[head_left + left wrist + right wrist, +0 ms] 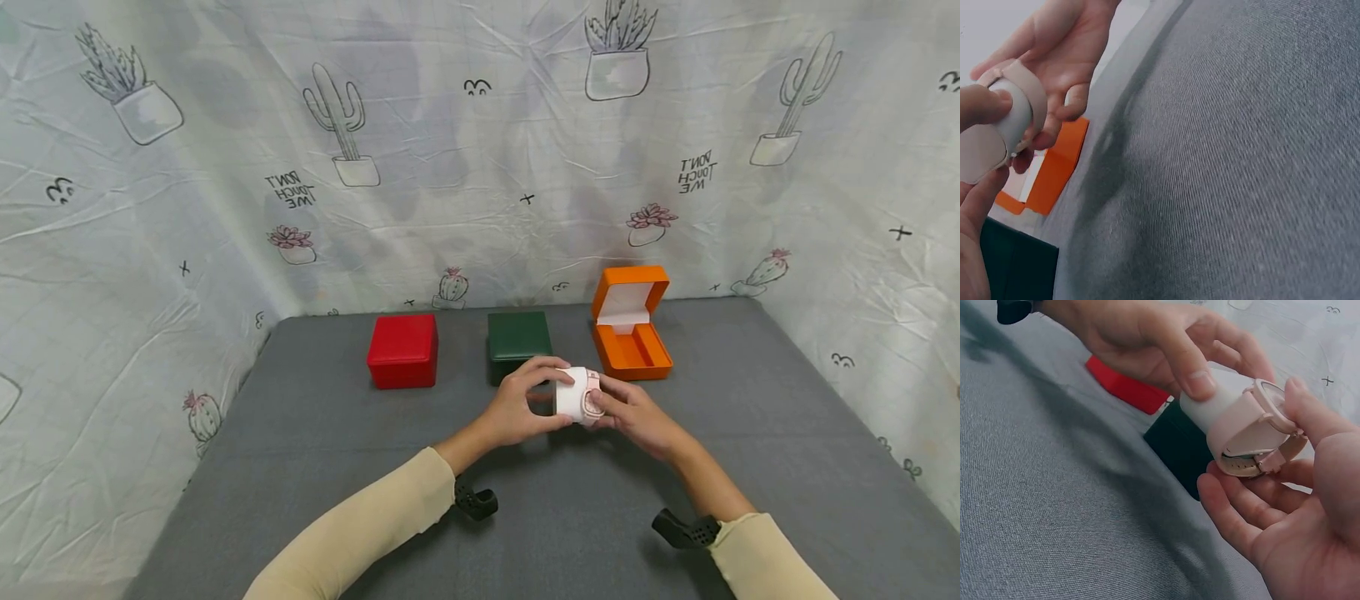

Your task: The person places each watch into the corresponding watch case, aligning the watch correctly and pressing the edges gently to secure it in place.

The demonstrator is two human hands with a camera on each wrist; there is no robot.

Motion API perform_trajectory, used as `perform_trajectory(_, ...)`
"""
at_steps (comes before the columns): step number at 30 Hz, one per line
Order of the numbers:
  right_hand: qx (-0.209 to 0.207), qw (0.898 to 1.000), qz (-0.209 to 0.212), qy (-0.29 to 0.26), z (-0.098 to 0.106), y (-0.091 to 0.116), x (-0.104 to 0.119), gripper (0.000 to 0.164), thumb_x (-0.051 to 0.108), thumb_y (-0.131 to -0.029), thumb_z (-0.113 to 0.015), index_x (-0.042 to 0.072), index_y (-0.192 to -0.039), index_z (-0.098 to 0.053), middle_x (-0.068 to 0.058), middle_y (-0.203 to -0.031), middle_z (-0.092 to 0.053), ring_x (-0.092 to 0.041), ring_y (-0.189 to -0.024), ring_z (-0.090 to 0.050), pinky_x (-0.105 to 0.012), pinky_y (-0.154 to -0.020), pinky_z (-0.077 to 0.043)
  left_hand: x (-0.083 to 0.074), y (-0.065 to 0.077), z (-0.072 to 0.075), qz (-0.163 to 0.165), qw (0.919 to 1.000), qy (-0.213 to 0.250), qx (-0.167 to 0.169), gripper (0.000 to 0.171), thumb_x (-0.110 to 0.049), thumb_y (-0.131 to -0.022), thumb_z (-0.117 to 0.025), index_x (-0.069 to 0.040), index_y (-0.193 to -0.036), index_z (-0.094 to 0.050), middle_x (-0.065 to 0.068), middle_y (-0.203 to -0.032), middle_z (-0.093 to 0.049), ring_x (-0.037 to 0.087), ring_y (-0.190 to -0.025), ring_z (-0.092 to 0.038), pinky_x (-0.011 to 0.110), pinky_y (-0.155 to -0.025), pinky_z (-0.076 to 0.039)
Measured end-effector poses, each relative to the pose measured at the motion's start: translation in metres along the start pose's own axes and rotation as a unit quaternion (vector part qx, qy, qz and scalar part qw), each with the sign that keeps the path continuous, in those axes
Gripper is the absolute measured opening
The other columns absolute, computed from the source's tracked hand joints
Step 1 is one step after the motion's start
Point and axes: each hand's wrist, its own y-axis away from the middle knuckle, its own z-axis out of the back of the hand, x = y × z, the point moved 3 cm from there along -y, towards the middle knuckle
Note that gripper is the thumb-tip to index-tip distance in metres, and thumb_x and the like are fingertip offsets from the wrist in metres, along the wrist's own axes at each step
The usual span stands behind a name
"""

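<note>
A pink-strapped wristwatch (1230, 434) is looped around one end of a white watch pillow (567, 396), held up in front of the boxes. My left hand (516, 407) pinches the pillow between thumb and fingers. From the other side, my right hand (639, 418) holds the watch, its thumb at the dial's edge and its fingers under the strap. The buckle (1269, 461) shows on the strap's underside in the right wrist view. Behind the hands, an orange box (637, 372) stands with its lid up, showing an inner divider.
At the back of the grey-covered table (322, 450) a red box (402, 352) and a dark green box (519, 335) stand with lids down, left of the orange one. A patterned white cloth (450, 167) hangs behind and along both sides. Each wrist wears a black device (476, 502).
</note>
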Motion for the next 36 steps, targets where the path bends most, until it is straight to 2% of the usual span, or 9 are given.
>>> perform_trajectory(6,-0.004,1.0,0.002,0.007,-0.001,0.001,0.001,0.056,0.02,-0.103,-0.046,-0.006,-0.149,-0.025,0.004,-0.126,-0.055,-0.012,-0.097,-0.063,-0.026,-0.085,-0.057,-0.019,0.003,0.006,-0.016,0.9995,0.024,0.015,0.042,0.005,-0.075,-0.078,0.004,-0.114,-0.061,0.021,-0.135,-0.049,0.036,-0.125,-0.05,0.047,-0.086,-0.057)
perform_trajectory(8,-0.005,1.0,0.003,0.013,-0.002,0.001,0.002,0.056,0.021,-0.103,-0.047,-0.004,-0.149,-0.027,0.003,-0.127,-0.054,-0.013,-0.097,-0.063,-0.026,-0.085,-0.057,-0.026,0.003,0.008,-0.016,0.9993,0.023,0.024,0.041,0.005,-0.075,-0.078,0.006,-0.113,-0.061,0.023,-0.134,-0.05,0.036,-0.124,-0.051,0.049,-0.085,-0.056)
perform_trajectory(12,-0.002,1.0,0.007,0.028,-0.005,0.003,0.004,0.057,0.02,-0.103,-0.047,-0.002,-0.151,-0.025,-0.002,-0.131,-0.051,-0.012,-0.099,-0.062,-0.025,-0.086,-0.056,-0.031,0.003,0.012,-0.008,0.9992,0.003,0.039,0.041,0.003,-0.075,-0.079,0.005,-0.113,-0.062,0.023,-0.132,-0.052,0.034,-0.122,-0.053,0.045,-0.086,-0.057)
perform_trajectory(16,-0.003,0.999,0.008,0.046,-0.007,0.003,0.004,0.057,0.018,-0.103,-0.047,-0.001,-0.151,-0.024,-0.012,-0.133,-0.048,-0.012,-0.099,-0.061,-0.025,-0.086,-0.056,-0.024,0.003,0.012,-0.001,0.9988,-0.022,0.043,0.042,0.0,-0.075,-0.08,0.003,-0.113,-0.064,0.02,-0.132,-0.054,0.031,-0.121,-0.054,0.036,-0.086,-0.058)
perform_trajectory(23,0.004,0.998,0.004,0.07,-0.011,0.001,0.003,0.059,0.019,-0.103,-0.047,-0.003,-0.152,-0.021,-0.026,-0.138,-0.042,-0.011,-0.099,-0.06,-0.025,-0.084,-0.056,0.005,0.002,0.01,0.019,0.9975,-0.043,0.053,0.044,-0.008,-0.074,-0.083,-0.01,-0.115,-0.067,0.003,-0.134,-0.055,0.02,-0.122,-0.054,0.023,-0.085,-0.056)
perform_trajectory(30,0.02,0.996,-0.014,0.089,-0.013,0.001,0.006,0.062,0.021,-0.103,-0.045,-0.004,-0.152,-0.016,-0.028,-0.154,-0.023,-0.009,-0.1,-0.058,-0.024,-0.083,-0.056,0.004,0.001,0.01,0.014,0.9949,-0.054,0.083,0.042,-0.012,-0.075,-0.083,-0.013,-0.113,-0.067,0.0,-0.133,-0.055,0.014,-0.121,-0.054,0.019,-0.085,-0.055)
perform_trajectory(33,0.024,0.994,-0.026,0.108,-0.015,-0.001,0.007,0.067,0.025,-0.103,-0.046,-0.002,-0.153,-0.012,-0.028,-0.155,-0.024,-0.011,-0.099,-0.058,-0.025,-0.082,-0.056,0.004,0.0,0.009,0.019,0.993,-0.064,0.098,0.042,-0.012,-0.076,-0.082,-0.013,-0.115,-0.066,0.0,-0.134,-0.054,0.014,-0.121,-0.054,0.02,-0.085,-0.055)
perform_trajectory(36,0.02,0.992,-0.029,0.118,-0.016,-0.003,0.01,0.07,0.027,-0.103,-0.047,-0.001,-0.154,-0.009,-0.028,-0.151,-0.03,-0.014,-0.095,-0.059,-0.027,-0.081,-0.057,0.004,0.0,0.007,0.019,0.9931,-0.068,0.094,0.041,-0.011,-0.077,-0.081,-0.012,-0.116,-0.066,0.001,-0.136,-0.053,0.015,-0.123,-0.053,0.023,-0.086,-0.056)
